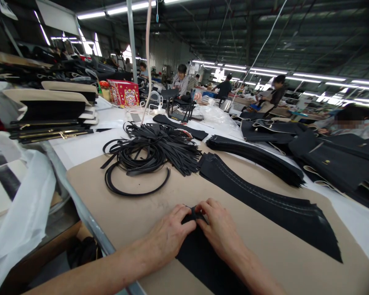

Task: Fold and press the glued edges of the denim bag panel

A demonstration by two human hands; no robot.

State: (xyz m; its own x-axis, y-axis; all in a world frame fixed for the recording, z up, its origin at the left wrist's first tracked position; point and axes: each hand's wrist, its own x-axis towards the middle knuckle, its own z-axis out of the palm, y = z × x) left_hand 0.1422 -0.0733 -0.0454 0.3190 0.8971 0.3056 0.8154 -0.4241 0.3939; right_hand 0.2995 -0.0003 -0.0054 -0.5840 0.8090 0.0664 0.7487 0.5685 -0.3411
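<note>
A black fabric panel (204, 258) lies on the tan sheet in front of me, running toward the bottom edge. At its far end my left hand (174, 229) pinches the edge between thumb and fingers. Close beside it, nearly touching, my right hand (217, 225) pinches the same end, which looks folded up between the fingertips. The panel's lower part passes under my right forearm. To the right rests a stack of curved black panels (264, 205) with pale stitch-like lines. Beyond my hands a single black strip (135, 193) curls in a loop.
A heap of black strips (147, 147) lies farther back on the tan sheet (110, 217). Behind the stitched stack is another black panel stack (255, 157). A red box (123, 93) and black router (178, 114) stand at the back. The metal table edge (89, 221) runs left; co-workers are beyond.
</note>
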